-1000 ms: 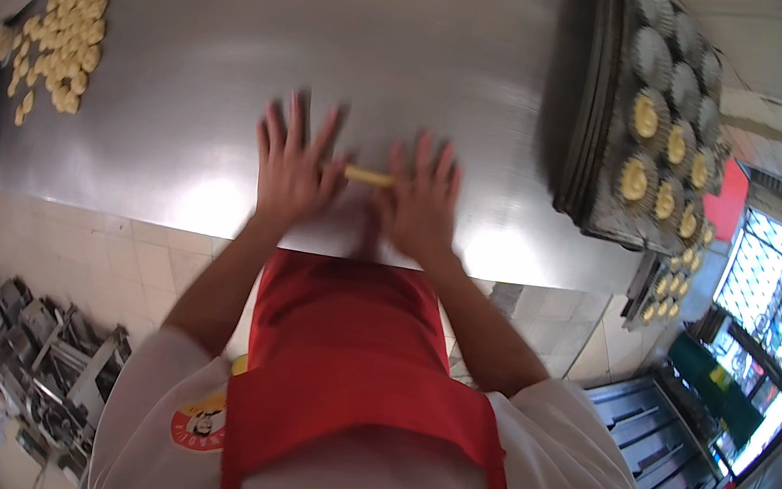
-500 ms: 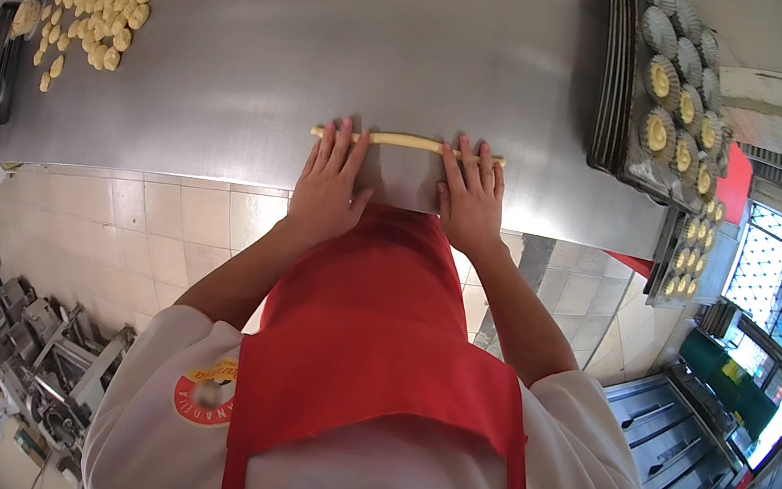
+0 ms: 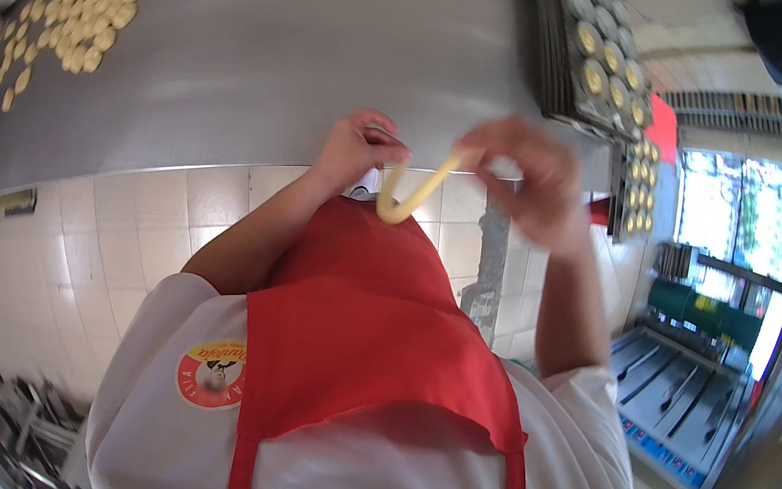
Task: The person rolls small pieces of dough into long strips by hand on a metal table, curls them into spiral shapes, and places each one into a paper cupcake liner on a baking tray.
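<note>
A thin rope of pale yellow dough (image 3: 424, 192) hangs in a U between my two hands, its bend dipping in front of my red apron. My left hand (image 3: 356, 153) is closed, thumb and fingers pinching one end of the rope at the near edge of the steel table (image 3: 287, 57). The other end is pinched by my right hand (image 3: 534, 177), raised a little higher and blurred by motion. On the table's far left lie many small flattened dough pieces (image 3: 93, 8).
Dark stacked baking trays (image 3: 552, 61) stand at the table's right end, the top one carrying fluted tins (image 3: 593, 77), some with yellow dough inside. Another tray of filled cups (image 3: 640, 186) sits lower beside it. At the far right stands a metal appliance (image 3: 678, 389) near a window.
Both hands have come off the table from rolling the dough rope flat. They lifted it by its ends, so it now sags. The view has turned toward the right.
</note>
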The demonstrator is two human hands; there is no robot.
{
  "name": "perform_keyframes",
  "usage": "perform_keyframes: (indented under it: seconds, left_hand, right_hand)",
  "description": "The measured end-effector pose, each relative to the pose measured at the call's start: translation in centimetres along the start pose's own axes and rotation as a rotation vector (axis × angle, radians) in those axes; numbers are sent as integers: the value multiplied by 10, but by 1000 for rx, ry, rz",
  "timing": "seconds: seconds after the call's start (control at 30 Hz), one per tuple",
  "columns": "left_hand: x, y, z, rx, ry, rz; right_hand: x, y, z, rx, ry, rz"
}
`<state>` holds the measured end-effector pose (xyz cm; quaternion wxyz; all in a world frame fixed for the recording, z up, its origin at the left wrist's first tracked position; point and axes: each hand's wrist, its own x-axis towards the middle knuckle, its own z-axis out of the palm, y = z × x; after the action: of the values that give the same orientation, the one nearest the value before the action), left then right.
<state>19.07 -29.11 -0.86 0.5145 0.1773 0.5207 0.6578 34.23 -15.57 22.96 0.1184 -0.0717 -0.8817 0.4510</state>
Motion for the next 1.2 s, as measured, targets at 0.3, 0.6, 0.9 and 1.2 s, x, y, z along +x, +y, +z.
perform_keyframes:
  seconds: [0.3,0.6,0.9,1.2]
  left_hand:
    - [9,22,50,-318,-412,66]
    - [64,17,68,-195,-508,-22]
    - [175,45,140,-103,-440,5]
    - [293,100,218,-16,-220,-81]
  right_hand:
    - [-26,-1,-42,15,9,461]
    - [-34,65,-111,-301,276,559]
    - [26,158,-178,136,174,379]
    - [38,288,-212,928,424,696]
